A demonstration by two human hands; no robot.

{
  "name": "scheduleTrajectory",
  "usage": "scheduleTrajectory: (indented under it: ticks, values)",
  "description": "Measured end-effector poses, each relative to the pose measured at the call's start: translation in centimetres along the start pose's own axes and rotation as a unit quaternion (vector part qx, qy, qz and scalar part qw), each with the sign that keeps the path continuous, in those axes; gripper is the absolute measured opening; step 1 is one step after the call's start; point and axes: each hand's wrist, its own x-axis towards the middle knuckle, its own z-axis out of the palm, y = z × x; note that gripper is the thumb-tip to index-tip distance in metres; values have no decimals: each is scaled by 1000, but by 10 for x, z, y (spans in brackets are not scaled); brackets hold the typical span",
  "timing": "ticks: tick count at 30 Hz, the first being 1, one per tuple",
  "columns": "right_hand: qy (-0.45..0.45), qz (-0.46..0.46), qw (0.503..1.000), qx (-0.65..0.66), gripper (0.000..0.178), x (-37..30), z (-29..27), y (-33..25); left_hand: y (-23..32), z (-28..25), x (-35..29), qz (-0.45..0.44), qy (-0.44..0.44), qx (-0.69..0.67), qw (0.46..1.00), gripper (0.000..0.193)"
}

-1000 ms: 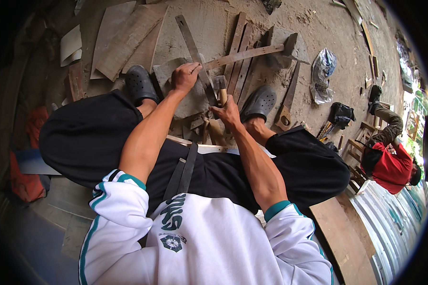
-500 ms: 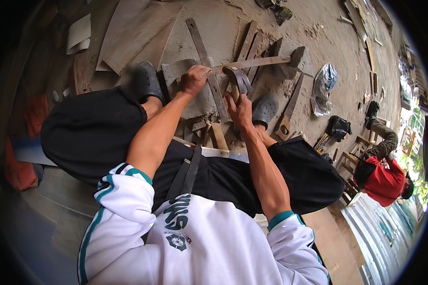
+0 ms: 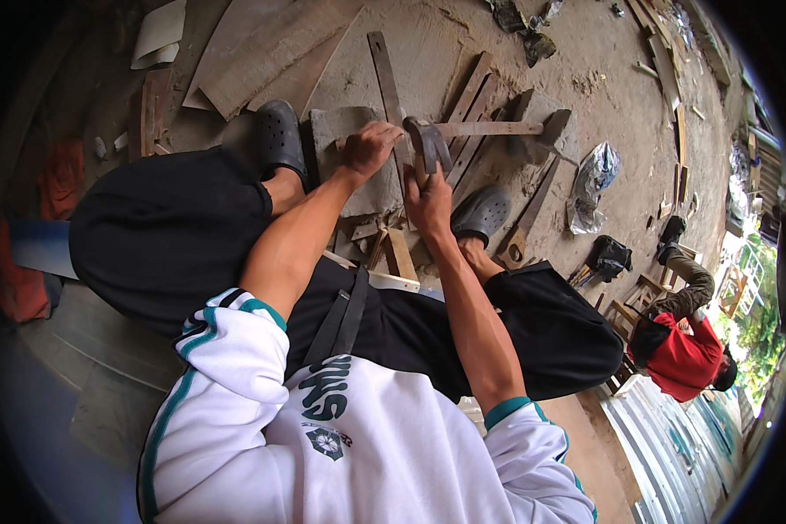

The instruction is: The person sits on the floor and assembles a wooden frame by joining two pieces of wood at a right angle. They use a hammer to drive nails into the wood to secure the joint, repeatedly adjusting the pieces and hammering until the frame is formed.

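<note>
My right hand (image 3: 429, 208) is wrapped round the handle of a claw hammer (image 3: 427, 145), its metal head raised over the crossing of two wooden strips. My left hand (image 3: 371, 151) is closed, fingertips pinched together at that crossing; anything between them is too small to make out. One long wooden strip (image 3: 383, 77) points away from me, and the other wooden strip (image 3: 493, 128) runs off to the right. Under the crossing sits a grey concrete block (image 3: 371, 196). The hammer head hides part of the joint.
A second concrete block (image 3: 561, 131) supports the right strip's end. A handsaw (image 3: 519, 243) lies by my right shoe (image 3: 483, 212). Further right are a silver plastic bag (image 3: 592, 192), a black bag (image 3: 610, 258) and a person in red (image 3: 679, 358). Wooden boards (image 3: 271, 65) lie far left.
The hammer head has shifted left toward my left hand and now overlaps the crossing of the strips. The whole view has tilted slightly. My left hand keeps its pinch.
</note>
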Motion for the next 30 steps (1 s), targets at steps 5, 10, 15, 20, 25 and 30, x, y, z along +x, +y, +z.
scheduleTrajectory:
  ticks: [5, 10, 15, 20, 25, 30]
  values:
    - [-4, 1, 1000, -11, 21, 6, -8, -4, -5, 4, -3, 3, -7, -17, 1000, 12]
    - [-13, -10, 1000, 3, 23, 3, -8, 0, 1, -4, 0, -21, -39, -19, 999, 14]
    - [-7, -12, 1000, -16, 21, 2, -3, 7, -4, 2, -1, -3, -12, 5, 1000, 10]
    - [-16, 22, 1000, -2, 23, 4, -11, -18, -3, -2, 1, -14, -30, 0, 999, 10]
    - [-33, 49, 998, -4, 23, 0, -5, 4, -5, 1, 0, 4, -35, -9, 999, 12]
    - [-15, 52, 999, -1, 22, 5, -12, -14, -12, 7, -4, -8, -30, -13, 999, 15]
